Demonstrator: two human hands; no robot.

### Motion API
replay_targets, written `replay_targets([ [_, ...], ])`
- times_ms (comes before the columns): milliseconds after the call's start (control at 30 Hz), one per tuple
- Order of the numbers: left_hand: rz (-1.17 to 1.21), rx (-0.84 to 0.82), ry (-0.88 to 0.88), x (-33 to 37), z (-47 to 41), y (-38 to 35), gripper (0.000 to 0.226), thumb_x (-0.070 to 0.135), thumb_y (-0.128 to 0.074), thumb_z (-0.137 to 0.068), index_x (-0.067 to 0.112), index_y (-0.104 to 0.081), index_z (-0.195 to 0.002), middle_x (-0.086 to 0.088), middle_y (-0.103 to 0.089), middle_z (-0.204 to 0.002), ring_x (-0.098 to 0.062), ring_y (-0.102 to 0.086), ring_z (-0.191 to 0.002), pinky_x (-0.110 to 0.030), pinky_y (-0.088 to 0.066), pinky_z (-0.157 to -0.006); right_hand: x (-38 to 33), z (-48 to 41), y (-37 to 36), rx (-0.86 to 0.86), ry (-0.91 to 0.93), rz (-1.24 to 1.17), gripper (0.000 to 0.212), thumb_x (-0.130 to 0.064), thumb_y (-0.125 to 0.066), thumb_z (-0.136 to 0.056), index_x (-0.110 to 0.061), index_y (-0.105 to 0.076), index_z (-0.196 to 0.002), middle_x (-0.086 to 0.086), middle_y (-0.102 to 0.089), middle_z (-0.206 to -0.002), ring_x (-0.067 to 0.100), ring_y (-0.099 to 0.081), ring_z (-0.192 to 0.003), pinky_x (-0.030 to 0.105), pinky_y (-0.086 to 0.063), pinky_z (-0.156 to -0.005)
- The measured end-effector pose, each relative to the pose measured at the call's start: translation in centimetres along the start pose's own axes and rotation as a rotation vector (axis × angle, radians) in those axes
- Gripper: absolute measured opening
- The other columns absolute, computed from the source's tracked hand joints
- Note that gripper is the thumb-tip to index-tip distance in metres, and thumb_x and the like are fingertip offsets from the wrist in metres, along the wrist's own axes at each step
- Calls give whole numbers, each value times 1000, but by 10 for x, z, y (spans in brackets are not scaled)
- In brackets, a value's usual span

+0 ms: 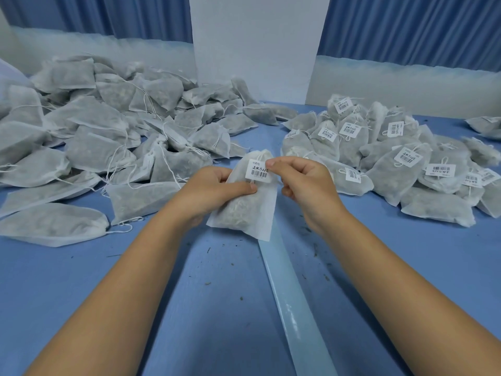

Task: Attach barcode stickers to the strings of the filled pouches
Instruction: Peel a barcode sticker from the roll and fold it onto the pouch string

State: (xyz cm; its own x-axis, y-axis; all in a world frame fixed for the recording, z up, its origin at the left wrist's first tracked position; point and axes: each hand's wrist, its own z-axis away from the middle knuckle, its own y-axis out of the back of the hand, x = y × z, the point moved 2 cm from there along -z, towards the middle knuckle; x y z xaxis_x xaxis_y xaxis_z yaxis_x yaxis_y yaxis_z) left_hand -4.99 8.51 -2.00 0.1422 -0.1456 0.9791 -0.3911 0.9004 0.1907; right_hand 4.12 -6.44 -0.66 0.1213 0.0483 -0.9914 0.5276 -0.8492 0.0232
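Nearest to the camera were the left forearm [122, 294] and the right forearm [393, 280], and between them a pale strip [292, 294] ran along the blue table [81, 308]. At the far end of this strip, a little above it, I held one filled pouch [244, 213]. My left hand [214, 188] gripped the pouch from the left of the strip, with the thumb pressed across its front. My right hand [303, 183], on the right of the strip, pinched the right edge of the barcode sticker [259, 171] between thumb and forefinger.

I judged the step to be the closing of the sticker around the string. To do it well, I should keep the pouch steady with the left thumb, bring the two halves of the sticker together edge on edge with the string inside the fold, and then press flat, so that the barcode has no wrinkle. I could not make out the string itself under the sticker.

The pouch was white, thin and half transparent, with dry greyish filling that showed through, and its neck was gathered. The sticker was white with handwriting above black bars. Left of the strip lay the unlabelled heap [108, 126]; right of it lay the labelled heap [406, 158].
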Motion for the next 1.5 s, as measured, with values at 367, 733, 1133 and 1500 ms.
replay_targets([
  [367, 37, -96, -83, 5, 5, -4, 25, 17, -78, -83, 12, -73, -107, -8, -76, -104, -25, -72, -100, -38, -55, -90, 9, -2, -1, 42, 87, 121, 11, -17, -82, -77, -21, -74, -83, -9, -40, -66, -1, -38, -52, 9, -37, -54],
  [733, 189, 85, -34, 6, 3, -10, 33, 30, -61, -97, 24, -74, -68, 6, -71, -70, -6, -64, -59, -16, -46, -50, 10, -1, -3, 89, 148, 122, 38, -25, -84, -75, -35, -61, -105, -5, -56, -87, 5, -49, -63, 19, -47, -68],
  [1133, 197, 48, -135, 6, 4, -16, 26, 28, -56, -101, 18, -74, -85, 1, -74, -81, -9, -67, -72, -20, -53, -64, 12, -4, -5, -234, -241, -324, 24, -21, -63, -93, -1, -70, -106, 14, -72, -100, 23, -67, -94, 40, -51, -96],
  [1500, 260, 14, -85, 4, 1, -9, 19, 24, -63, -96, 14, -78, -90, -15, -75, -100, -19, -69, -86, -35, -53, -83, 12, -5, -1, -270, -218, -352, 22, -9, -67, -88, 0, -70, -108, 14, -74, -102, 22, -71, -93, 27, -58, -81],
])
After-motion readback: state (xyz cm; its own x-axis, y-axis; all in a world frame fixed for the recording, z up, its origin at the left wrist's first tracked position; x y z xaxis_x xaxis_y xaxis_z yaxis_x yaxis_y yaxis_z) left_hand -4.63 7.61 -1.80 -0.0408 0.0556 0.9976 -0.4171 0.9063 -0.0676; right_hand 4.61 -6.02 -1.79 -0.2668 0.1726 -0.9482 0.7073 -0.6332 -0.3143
